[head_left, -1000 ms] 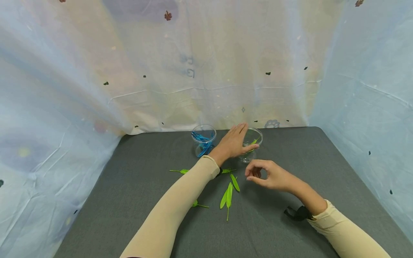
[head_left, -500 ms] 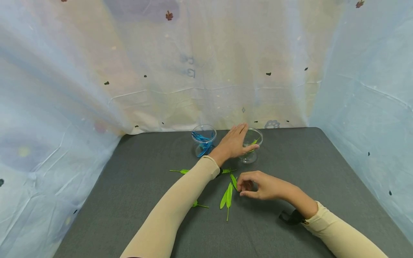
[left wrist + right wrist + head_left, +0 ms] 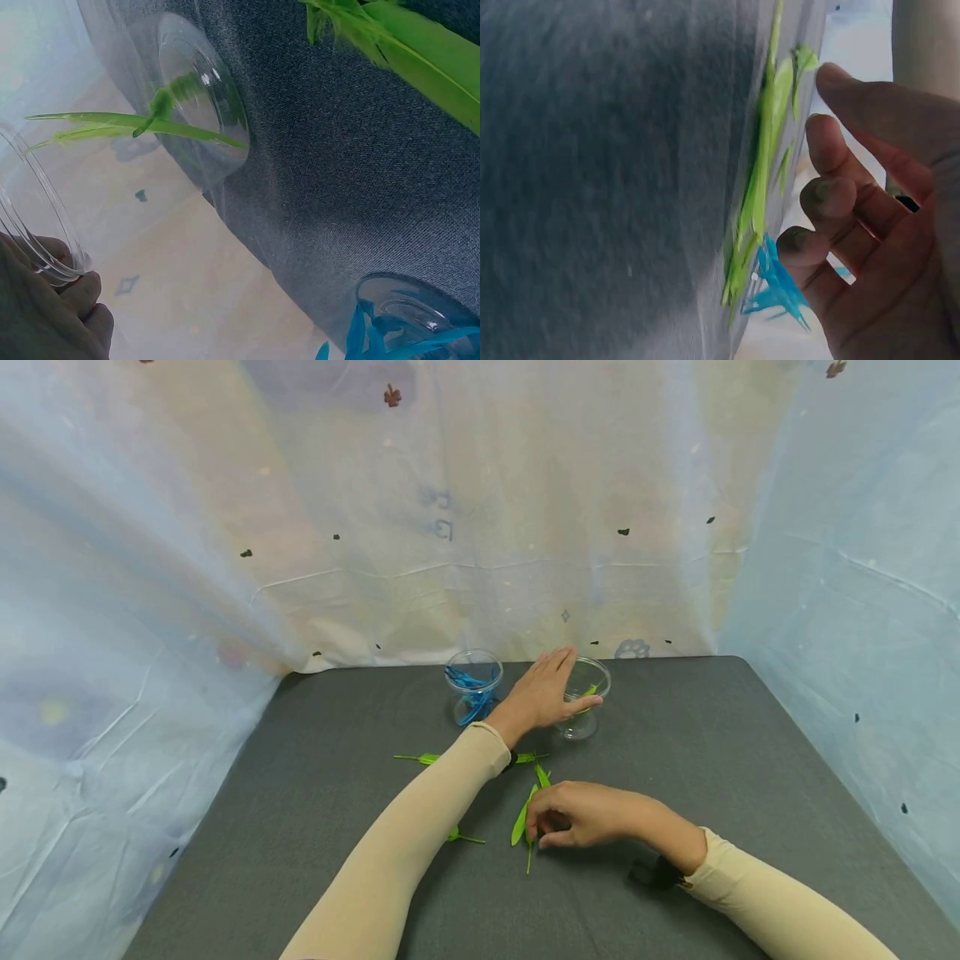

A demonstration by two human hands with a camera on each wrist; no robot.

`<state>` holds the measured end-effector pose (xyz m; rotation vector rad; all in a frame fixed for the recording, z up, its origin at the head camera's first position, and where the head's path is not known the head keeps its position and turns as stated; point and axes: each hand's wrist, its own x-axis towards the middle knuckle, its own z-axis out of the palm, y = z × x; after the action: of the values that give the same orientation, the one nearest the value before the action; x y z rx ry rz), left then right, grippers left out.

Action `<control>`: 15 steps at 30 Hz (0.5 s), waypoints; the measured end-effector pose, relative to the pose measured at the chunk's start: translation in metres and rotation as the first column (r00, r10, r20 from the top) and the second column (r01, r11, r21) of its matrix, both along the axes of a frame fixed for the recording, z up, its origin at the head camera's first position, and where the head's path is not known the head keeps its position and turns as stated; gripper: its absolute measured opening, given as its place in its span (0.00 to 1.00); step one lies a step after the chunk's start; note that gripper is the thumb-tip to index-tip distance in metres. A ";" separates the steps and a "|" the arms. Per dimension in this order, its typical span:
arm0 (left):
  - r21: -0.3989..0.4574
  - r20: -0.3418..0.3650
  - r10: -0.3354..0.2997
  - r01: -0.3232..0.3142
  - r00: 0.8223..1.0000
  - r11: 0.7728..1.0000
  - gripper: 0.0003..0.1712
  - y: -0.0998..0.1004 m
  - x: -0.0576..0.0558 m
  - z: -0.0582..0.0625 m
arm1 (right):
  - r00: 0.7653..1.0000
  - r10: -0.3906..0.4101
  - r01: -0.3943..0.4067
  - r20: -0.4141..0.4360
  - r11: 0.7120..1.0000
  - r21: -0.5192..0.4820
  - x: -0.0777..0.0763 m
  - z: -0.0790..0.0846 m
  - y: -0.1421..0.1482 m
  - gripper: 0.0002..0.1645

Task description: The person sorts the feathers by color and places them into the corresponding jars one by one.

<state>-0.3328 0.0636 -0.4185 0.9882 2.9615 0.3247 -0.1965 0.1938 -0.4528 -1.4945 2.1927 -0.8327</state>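
My left hand (image 3: 538,692) holds the rim of the right clear cup (image 3: 581,727), fingers at its left side and thumb across the near side. Inside that cup stand green feathers (image 3: 120,124), plain in the left wrist view. My right hand (image 3: 581,814) hovers low over the green feathers on the table, thumb and fingertips loosely bent and apart. One long green feather (image 3: 520,824) shows left of its fingertips, another (image 3: 542,775) just above them. In the right wrist view nothing sits between the fingers (image 3: 832,196); several green feathers (image 3: 761,165) lie beside them.
A second clear cup (image 3: 474,653) with blue feathers (image 3: 477,703) stands left of the first. More green feathers (image 3: 420,758) lie on the grey tabletop (image 3: 337,835), partly hidden by the left sleeve (image 3: 420,827). A patterned curtain (image 3: 525,510) encloses the back and sides.
My right hand has moved from near the right cup down and left to the feathers on the table. My left hand has stayed at the cup.
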 end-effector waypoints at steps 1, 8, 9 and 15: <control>0.000 0.000 0.000 0.000 1.000 1.000 0.61 0.000 0.000 0.000 | 1.000 0.008 -0.008 0.001 1.000 0.007 0.000 -0.001 -0.002 0.06; 0.002 -0.001 0.001 -0.001 1.000 1.000 0.61 0.000 0.000 0.000 | 0.998 0.055 -0.054 -0.016 0.998 0.038 0.001 -0.004 -0.010 0.07; 0.003 -0.001 0.000 0.000 1.000 1.000 0.61 0.000 0.000 0.000 | 0.998 0.059 -0.058 -0.020 0.997 0.043 0.001 -0.005 -0.011 0.07; 0.004 -0.003 -0.004 0.004 1.000 1.000 0.61 0.000 0.000 -0.001 | 0.997 0.069 -0.067 -0.018 0.994 0.081 0.001 -0.007 -0.016 0.06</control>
<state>-0.3325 0.0636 -0.4190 0.9966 2.9624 0.3293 -0.1952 0.1776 -0.4600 -1.5359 2.1504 -0.7015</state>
